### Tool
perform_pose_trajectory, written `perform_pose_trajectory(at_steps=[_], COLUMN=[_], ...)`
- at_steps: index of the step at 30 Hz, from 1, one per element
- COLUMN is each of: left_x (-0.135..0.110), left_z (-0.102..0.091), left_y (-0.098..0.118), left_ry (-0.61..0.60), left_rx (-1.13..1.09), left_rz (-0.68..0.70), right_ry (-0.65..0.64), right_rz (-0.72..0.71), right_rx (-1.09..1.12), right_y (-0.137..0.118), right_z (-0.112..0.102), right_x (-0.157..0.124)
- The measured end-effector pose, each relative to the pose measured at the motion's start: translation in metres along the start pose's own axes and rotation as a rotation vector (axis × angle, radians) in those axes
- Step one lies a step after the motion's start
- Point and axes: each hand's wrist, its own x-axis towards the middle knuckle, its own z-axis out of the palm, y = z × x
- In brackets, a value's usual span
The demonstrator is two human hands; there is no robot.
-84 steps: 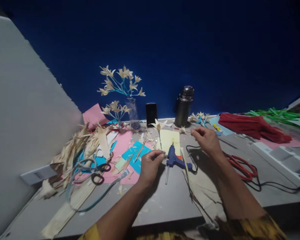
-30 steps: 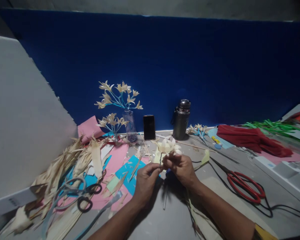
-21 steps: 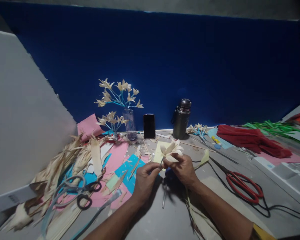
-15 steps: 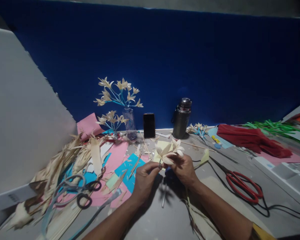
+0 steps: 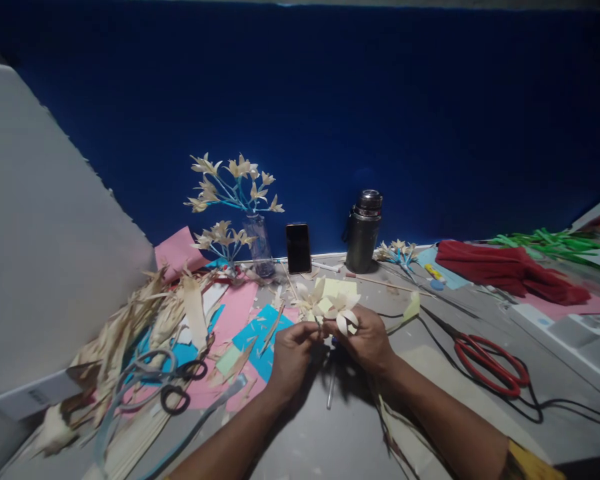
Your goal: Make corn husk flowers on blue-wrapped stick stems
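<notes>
My left hand (image 5: 293, 359) pinches near the base of the cream husk flowers, its thumb and forefinger pressed together. Opposite it, my right hand (image 5: 371, 341) is closed under the same blooms, and the two sets of fingertips nearly meet. One handmade flower (image 5: 344, 309) droops a petal over the right fingers; another flower (image 5: 310, 299) leans to the left. The stems between my fingers are mostly hidden. Below the hands, a thin metal rod (image 5: 330, 392) lies on the grey table, partly in shadow. A yellow paper sheet (image 5: 337, 288) is behind the blooms.
Dried husks (image 5: 145, 320), coloured paper (image 5: 263, 340) and black-handled scissors (image 5: 176, 399) crowd the left. At the back stand a bottle of flowers (image 5: 259, 243), a phone (image 5: 299, 248) and a thermos (image 5: 364, 233). Red-handled scissors (image 5: 490, 363) and a red cloth (image 5: 510, 270) lie right.
The flowers between my hands have turned and spread apart, one now leaning left and the other hanging toward the right fingers. Both hands stay close together; the view has shifted slightly.
</notes>
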Motion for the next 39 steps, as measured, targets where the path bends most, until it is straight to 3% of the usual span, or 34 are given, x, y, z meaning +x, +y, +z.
perform_pose_trajectory(at_steps=[8,15,22,27,33,39], left_x=[-0.003,-0.006,-0.003,0.0,0.0,-0.003], left_z=[0.003,0.006,0.003,0.003,0.004,0.006], left_y=[0.001,-0.007,-0.005,-0.005,-0.01,-0.004], left_ry=[-0.019,-0.012,-0.03,-0.003,0.005,-0.036], left_rx=[-0.094,-0.239,-0.115,-0.048,-0.109,-0.067], left_rz=[-0.053,-0.177,-0.123,-0.055,-0.054,0.031], right_ry=[0.053,0.032,0.023,0.086,0.066,0.059], right_rz=[-0.184,-0.223,-0.274,-0.286,-0.294,-0.297], right_rx=[-0.004,0.013,-0.004,-0.065,-0.084,-0.076], right_y=[0.002,0.003,0.0,0.003,-0.001,0.0], right_z=[0.004,0.004,0.002,0.003,0.002,0.001], right_x=[0.001,0.001,0.001,0.0,0.002,0.002])
